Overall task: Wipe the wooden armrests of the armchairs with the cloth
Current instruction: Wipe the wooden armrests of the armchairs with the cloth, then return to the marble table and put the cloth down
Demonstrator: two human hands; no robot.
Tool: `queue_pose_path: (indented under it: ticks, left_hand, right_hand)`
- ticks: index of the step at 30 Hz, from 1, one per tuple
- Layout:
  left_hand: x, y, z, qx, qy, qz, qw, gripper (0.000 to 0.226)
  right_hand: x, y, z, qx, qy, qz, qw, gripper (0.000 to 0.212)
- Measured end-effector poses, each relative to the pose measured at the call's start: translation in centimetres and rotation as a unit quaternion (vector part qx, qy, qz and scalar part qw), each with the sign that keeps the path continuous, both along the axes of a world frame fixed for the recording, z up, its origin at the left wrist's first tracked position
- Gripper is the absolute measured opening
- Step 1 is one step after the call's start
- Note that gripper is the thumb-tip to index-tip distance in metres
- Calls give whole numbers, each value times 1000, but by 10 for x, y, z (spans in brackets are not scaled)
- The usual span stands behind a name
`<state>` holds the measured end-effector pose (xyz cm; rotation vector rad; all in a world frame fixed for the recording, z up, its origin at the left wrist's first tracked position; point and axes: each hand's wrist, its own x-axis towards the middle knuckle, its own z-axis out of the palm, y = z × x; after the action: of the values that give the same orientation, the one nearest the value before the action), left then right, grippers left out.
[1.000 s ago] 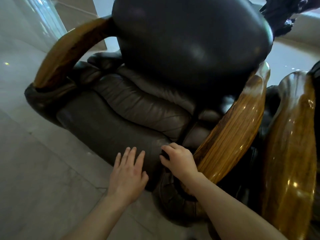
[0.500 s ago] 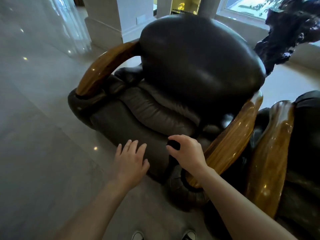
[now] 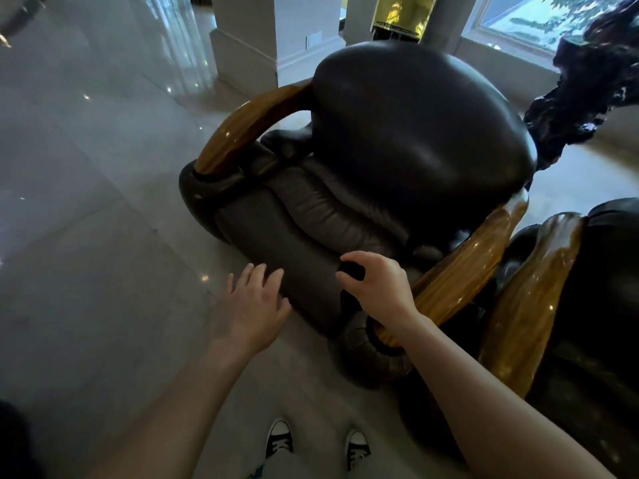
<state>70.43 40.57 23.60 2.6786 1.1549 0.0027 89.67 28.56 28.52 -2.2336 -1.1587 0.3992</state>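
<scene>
A dark leather armchair [image 3: 415, 133] has two curved glossy wooden armrests, the left one [image 3: 235, 133] far from me and the right one [image 3: 466, 267] close. My right hand [image 3: 380, 288] hovers at the lower front end of the right armrest, fingers curled round a small dark bunched thing that looks like the cloth [image 3: 351, 271]. My left hand [image 3: 252, 302] is spread flat with fingers apart at the front edge of the seat cushion and holds nothing. A second armchair's wooden armrest [image 3: 532, 295] stands right beside the first chair.
Polished marble floor [image 3: 86, 236] stretches to the left. A white pillar [image 3: 242, 46] rises behind the chair, and a dark gnarled sculpture [image 3: 587, 81] stands at the back right. My black-and-white shoes [image 3: 280, 440] are just in front of the chair.
My head has pulled back and up, so the whole chair, the pillar and my shoes show now. Both hands have stayed by the front of the seat.
</scene>
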Motion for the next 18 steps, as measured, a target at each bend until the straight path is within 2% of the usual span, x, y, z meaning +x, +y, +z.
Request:
queue_pose_path:
  ticks: [10,15,18]
  left_hand:
    - [-10,-88,24,41,19,98,994,55]
    - [-40,-137,31,31,24,180,983,52]
    - [-68,-163,37,34,21,225,974,59]
  right_hand:
    - [4,-53,5,-12,36,110,993,33]
    - [-10,-66,11,-21,18,178,984,33]
    - [-31,-70,15,-20,23,222,974,30]
